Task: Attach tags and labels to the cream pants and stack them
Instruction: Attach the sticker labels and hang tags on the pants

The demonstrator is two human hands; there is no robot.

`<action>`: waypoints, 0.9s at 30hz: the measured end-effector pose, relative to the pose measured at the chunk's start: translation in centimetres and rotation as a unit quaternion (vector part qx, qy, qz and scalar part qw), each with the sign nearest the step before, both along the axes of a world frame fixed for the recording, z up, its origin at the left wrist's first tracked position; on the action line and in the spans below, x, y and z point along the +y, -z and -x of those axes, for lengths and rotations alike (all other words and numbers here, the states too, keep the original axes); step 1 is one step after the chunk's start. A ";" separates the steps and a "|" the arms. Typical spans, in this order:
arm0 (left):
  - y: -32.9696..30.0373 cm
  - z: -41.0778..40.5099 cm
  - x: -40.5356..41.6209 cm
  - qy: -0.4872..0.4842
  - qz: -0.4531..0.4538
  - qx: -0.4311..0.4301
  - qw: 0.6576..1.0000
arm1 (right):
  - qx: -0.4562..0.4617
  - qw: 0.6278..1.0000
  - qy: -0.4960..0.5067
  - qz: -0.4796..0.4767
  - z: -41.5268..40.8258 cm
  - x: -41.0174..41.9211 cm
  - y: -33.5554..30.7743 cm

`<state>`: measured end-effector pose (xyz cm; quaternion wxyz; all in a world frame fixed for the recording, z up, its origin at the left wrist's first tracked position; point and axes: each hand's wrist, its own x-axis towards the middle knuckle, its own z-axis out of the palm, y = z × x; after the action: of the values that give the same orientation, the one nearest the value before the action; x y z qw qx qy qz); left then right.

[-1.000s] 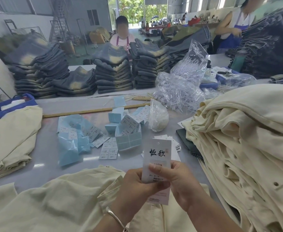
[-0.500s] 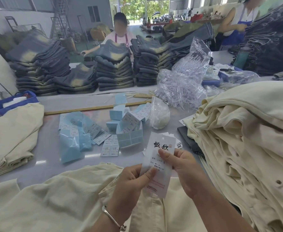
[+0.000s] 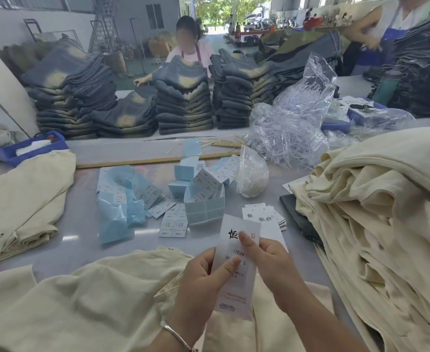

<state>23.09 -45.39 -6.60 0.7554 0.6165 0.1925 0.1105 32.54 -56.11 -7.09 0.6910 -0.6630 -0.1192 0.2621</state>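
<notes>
Here, white tag point(image 3: 236, 273) pinched by left hand point(image 3: 203, 283) and right hand point(image 3: 267, 265), above cream pants point(image 3: 94, 301).

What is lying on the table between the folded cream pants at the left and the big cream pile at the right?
In the head view, between the folded cream pants and cream pile: blue label sheets, a bag of white string, loose hang tags.

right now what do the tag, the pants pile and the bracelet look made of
Tag: stiff matte white card, probably; it stays flat in both hands, printed.
Pants pile: cream woven cloth, likely cotton twill; soft creased folds, matte.
Bracelet: shiny silver-coloured metal, seemingly; bright highlights.
</notes>
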 end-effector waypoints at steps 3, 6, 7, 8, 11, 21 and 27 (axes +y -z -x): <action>1.4 0.0 1.8 -0.038 0.009 0.031 0.999 | -0.046 0.992 0.064 0.095 -3.3 1.7 2.6; 2.9 -0.3 3.9 -0.075 0.007 0.068 0.995 | -0.155 0.959 0.114 0.208 -7.5 3.1 4.9; 3.2 -0.7 4.5 -0.084 0.002 0.078 0.993 | -0.201 0.942 0.116 0.241 -9.0 3.7 5.3; 3.5 -1.3 5.0 -0.090 0.001 0.084 0.992 | -0.254 0.922 0.111 0.271 -10.5 4.4 5.6; 3.8 -3.6 6.0 -0.091 -0.003 0.091 0.992 | -0.398 0.839 0.031 0.370 -15.4 7.5 5.7; 5.0 -9.2 7.4 -0.055 0.010 0.101 0.993 | -0.458 0.656 -0.077 0.595 -24.0 11.8 6.2; 5.6 -10.5 7.7 -0.035 0.016 0.100 0.994 | -0.421 0.639 -0.017 0.644 -26.6 10.0 6.8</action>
<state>33.58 -37.72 -12.22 0.7376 0.6054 0.2902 0.0716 59.11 -46.09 -13.94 -0.0404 -0.9768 -0.2093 -0.0231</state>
